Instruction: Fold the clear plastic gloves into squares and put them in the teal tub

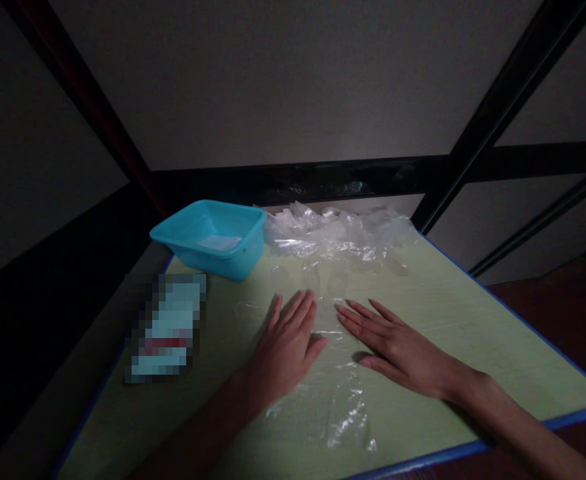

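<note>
A thin clear plastic glove (333, 343) lies flat on the pale green tabletop, its rounded finger ends pointing to the far side. Palm down, my left hand (287, 343) rests on the left part of the glove, fingers stretched out and slightly apart. My right hand (397, 347) is also flat, at the glove's right side, with its fingertips close to or touching the film. Neither hand grips anything. Part of the glove is hidden under my left hand, and its lower end is creased and shiny.
Behind the hands lies a crumpled heap of clear plastic (343, 233). At the back left stands a blue plastic basin (247, 257) with something whitish inside. A blurred-out light blue item (173, 313) lies at the left. Blue edging (573, 417) borders the table (487, 347); panels rise behind.
</note>
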`<state>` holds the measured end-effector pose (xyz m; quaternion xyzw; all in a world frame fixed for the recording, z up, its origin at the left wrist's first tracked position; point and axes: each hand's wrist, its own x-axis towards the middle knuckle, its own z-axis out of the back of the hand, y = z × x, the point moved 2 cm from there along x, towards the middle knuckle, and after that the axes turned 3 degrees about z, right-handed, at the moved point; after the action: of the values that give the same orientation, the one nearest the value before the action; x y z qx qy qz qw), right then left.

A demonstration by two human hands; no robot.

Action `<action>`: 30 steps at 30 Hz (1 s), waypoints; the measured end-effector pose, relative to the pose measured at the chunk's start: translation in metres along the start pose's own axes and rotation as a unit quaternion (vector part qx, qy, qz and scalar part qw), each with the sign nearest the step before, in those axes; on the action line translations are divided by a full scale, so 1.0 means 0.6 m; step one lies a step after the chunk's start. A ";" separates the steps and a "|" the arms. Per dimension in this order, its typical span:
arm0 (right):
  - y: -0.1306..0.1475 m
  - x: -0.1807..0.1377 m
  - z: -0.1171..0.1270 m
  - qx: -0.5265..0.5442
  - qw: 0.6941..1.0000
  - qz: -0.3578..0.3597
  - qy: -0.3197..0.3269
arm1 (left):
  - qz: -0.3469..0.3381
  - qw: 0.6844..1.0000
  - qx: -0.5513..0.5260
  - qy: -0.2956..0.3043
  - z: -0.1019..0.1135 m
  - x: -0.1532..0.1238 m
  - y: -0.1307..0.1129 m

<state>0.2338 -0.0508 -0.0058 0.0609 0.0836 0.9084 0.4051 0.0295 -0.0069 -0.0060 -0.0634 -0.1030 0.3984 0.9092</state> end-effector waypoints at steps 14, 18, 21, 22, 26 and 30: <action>0.009 -0.027 0.006 0.010 1.000 0.008 0.022 | -0.001 0.998 0.055 -0.014 -0.013 -0.003 0.001; 0.018 -0.041 0.009 0.026 0.999 0.006 0.024 | 0.002 0.999 0.044 -0.012 -0.013 -0.003 0.001; 0.025 -0.051 0.011 0.035 0.999 0.005 0.017 | 0.001 0.999 0.042 -0.005 -0.012 -0.002 0.000; 0.027 -0.054 0.012 0.039 0.999 0.005 0.012 | 0.000 0.999 0.042 -0.004 -0.012 -0.002 0.000; 0.029 -0.058 0.014 0.061 0.998 -0.006 -0.013 | -0.001 0.999 0.047 -0.001 -0.010 -0.001 -0.001; 0.022 -0.042 0.016 0.071 0.997 -0.021 -0.020 | -0.002 0.999 0.051 0.000 -0.010 -0.001 -0.001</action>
<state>0.2428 -0.0772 0.0054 0.1055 0.1413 0.8902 0.4201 0.0310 -0.0077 -0.0120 -0.0173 -0.0825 0.4011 0.9121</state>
